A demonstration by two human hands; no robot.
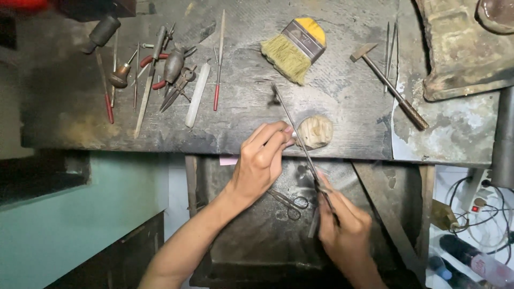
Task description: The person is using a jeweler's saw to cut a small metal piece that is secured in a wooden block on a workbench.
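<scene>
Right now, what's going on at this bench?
A person is working at the edge of a worn bench. The right hand holds a long thin file slanted across a wooden peg. The left hand pinches something small against that peg; what it is cannot be seen. Scissors lie in the tray below, and a brush and hammer lie on the bench.

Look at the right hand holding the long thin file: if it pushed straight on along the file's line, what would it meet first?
Probably the left hand, whose fingers pinch something against the wooden peg beside the file; the right hand points that way, though depth is unclear.
</scene>
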